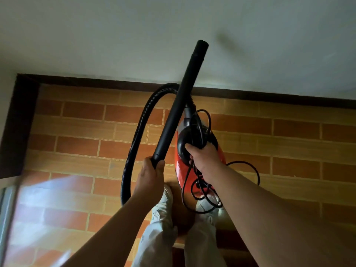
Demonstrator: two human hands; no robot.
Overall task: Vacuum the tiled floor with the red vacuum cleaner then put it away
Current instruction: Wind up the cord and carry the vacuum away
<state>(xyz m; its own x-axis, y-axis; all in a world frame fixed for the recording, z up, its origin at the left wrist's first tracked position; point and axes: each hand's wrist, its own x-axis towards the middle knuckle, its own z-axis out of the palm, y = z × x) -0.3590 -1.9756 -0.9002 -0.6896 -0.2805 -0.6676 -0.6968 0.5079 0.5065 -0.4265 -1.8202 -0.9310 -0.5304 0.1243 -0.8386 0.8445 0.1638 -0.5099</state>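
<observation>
Fingers of left hand (150,171) around black wand (180,101), right hand (202,154) seemingly gripping red vacuum cleaner (180,170) handle.

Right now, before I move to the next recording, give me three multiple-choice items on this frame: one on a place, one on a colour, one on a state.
1. Where does the black wand point?
A. Up toward the white wall
B. Down at the shoes
C. Toward the glass at the left

2. What colour is the vacuum cleaner's body?
A. Blue
B. Red
C. Yellow

3. What is the state of the power cord?
A. Stretched straight across the floor
B. Bundled in loose loops at the carry handle
C. Not present

Answers:
1. A: the wand rises from the left hand with its open tip against the white wall.
2. B: the vacuum cleaner shows a glossy red shell under the right hand.
3. B: the cord hangs in loose loops, gathered with the handle in the right hand's grip.
</observation>
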